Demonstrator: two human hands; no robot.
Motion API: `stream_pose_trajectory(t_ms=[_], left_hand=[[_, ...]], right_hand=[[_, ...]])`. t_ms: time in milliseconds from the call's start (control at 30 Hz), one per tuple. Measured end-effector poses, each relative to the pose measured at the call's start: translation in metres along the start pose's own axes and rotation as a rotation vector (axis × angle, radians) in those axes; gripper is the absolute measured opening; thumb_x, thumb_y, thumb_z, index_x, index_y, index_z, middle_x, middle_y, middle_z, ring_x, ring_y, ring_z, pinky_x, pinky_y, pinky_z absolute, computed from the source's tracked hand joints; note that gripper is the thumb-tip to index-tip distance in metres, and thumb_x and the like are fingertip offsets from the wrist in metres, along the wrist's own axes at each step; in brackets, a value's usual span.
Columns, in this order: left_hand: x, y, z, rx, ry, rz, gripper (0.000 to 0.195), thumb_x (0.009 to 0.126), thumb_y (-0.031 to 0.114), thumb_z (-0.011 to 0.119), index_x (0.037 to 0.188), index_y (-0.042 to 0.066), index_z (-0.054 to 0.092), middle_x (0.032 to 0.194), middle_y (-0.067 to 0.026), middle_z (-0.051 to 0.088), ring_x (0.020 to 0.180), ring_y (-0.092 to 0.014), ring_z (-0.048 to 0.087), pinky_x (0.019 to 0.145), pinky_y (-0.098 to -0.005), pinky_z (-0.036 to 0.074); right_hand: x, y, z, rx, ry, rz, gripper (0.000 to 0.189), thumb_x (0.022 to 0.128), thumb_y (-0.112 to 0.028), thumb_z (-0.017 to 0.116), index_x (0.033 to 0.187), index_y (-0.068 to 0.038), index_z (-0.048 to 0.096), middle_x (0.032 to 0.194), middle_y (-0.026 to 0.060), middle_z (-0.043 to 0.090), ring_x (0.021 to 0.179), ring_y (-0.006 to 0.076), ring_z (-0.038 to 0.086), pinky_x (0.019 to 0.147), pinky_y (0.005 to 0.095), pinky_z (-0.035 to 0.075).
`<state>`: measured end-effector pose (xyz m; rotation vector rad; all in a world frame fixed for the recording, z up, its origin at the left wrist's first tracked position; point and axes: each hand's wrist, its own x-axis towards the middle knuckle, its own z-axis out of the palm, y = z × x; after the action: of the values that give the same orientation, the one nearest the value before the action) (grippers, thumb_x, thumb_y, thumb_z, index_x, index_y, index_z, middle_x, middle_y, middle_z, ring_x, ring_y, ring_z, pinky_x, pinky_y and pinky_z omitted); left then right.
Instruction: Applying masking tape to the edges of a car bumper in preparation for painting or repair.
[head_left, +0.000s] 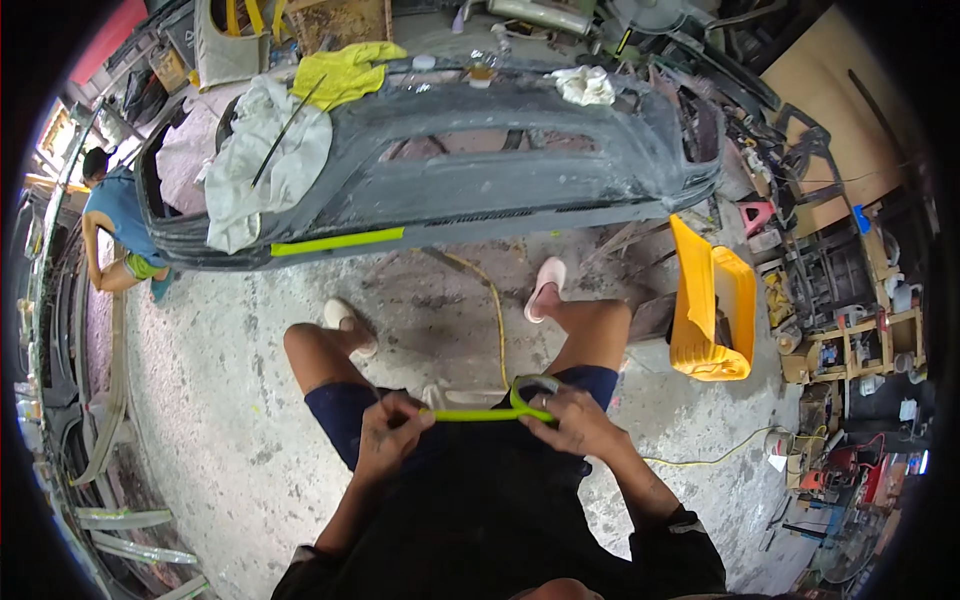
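Observation:
A roll of bright green masking tape (517, 391) is gripped in my right hand (576, 421) over my lap. From it a straight strip of tape (472, 415) runs leftward, its free end pinched between thumb and finger of my left hand (391, 433). Before me stands a dark grey car bumper cover (480, 180) with whitish scuffs on its surface. Along the lower left edge of that bumper lies a stuck length of the same green tape (337, 241). A pale grey cloth (274, 161) drapes over the bumper's left part, with a thin dark stick across it.
A yellow cloth (345, 71) and a crumpled white cloth (583, 85) rest on the bumper's far edge. At right, a cut yellow plastic container (716, 307) stands on the concrete floor. A yellow hose (495, 300) crosses beneath. Another person (124, 217) is at far left.

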<state>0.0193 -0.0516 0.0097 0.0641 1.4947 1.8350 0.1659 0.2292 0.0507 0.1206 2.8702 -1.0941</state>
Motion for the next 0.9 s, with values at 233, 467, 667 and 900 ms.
stream_pose_trajectory(t_ms=[233, 467, 667, 900], left_hand=[[-0.052, 0.030, 0.011, -0.138, -0.071, -0.085, 0.020, 0.084, -0.005, 0.075, 0.085, 0.007, 0.059, 0.088, -0.0114, 0.065, 0.066, -0.012, 0.057, 0.054, -0.0252, 0.042], [-0.036, 0.078, -0.001, 0.007, -0.132, -0.007, 0.023, 0.083, -0.009, 0.077, 0.084, 0.007, 0.060, 0.091, -0.0135, 0.069, 0.069, -0.012, 0.060, 0.056, -0.0232, 0.043], [-0.044, 0.098, 0.008, 0.052, -0.081, -0.015, 0.023, 0.080, -0.004, 0.081, 0.084, 0.006, 0.060, 0.087, -0.0130, 0.068, 0.064, -0.011, 0.057, 0.052, -0.0238, 0.041], [-0.043, 0.143, -0.061, 0.370, 0.419, 0.406, 0.020, 0.083, -0.002, 0.077, 0.087, 0.007, 0.059, 0.082, -0.0044, 0.063, 0.066, -0.010, 0.053, 0.060, -0.0266, 0.045]], right_hand=[[-0.047, -0.045, -0.041, -0.179, 0.002, -0.299, 0.022, 0.087, -0.024, 0.080, 0.097, -0.006, 0.073, 0.071, 0.0096, 0.067, 0.067, 0.0291, 0.066, 0.064, 0.0393, 0.053], [-0.047, -0.032, -0.070, -0.136, 0.087, -0.293, 0.021, 0.087, -0.022, 0.080, 0.096, -0.005, 0.072, 0.067, 0.0056, 0.066, 0.062, 0.0219, 0.064, 0.067, 0.0331, 0.051], [-0.046, -0.013, -0.068, -0.110, 0.117, -0.307, 0.020, 0.089, -0.023, 0.078, 0.095, -0.005, 0.071, 0.070, 0.0081, 0.067, 0.065, 0.0260, 0.065, 0.072, 0.0356, 0.053], [-0.071, 0.101, -0.106, -0.275, -0.436, -0.004, 0.022, 0.090, -0.022, 0.076, 0.109, -0.011, 0.076, 0.087, 0.0164, 0.072, 0.084, 0.0361, 0.068, 0.083, 0.0472, 0.055]])
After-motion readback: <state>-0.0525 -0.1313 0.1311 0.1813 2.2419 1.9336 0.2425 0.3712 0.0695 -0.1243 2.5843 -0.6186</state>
